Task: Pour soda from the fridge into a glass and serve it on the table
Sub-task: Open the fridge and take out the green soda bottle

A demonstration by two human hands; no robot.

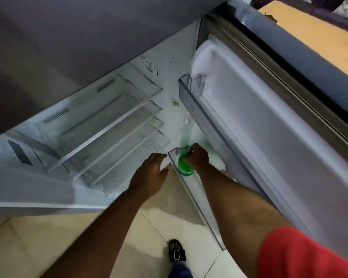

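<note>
The green soda bottle [184, 167] stands in the lowest door shelf [197, 197] of the open fridge door [269, 137], at the end of that shelf nearest the hinge and the fridge body. Only its shoulder and upper part show; the cap and neck are covered by the right hand [197, 157], which is closed around the top of the bottle from above. The bottle looks like thin plastic, so I judge it will give a little under pressure, and it may be cold and damp, therefore slippery. How full it is cannot be told, but a large bottle with soda would be rather heavy for a grip on the neck only. A safer hold is probably around the neck to lift it straight up over the shelf wall, then a second hand under or around the body.

The right arm reaches down and forward, nearly straight, with a red sleeve [309, 255] at the shoulder. The left hand [152, 173] is just beside the shelf's end, fingers loosely curled, near the corner of the shelf; whether it touches the shelf is not clear, and it holds nothing I can see. Inside the fridge, the glass shelves [109, 127] appear bare. Below is the tiled floor [48, 237] and one foot [176, 250].
</note>
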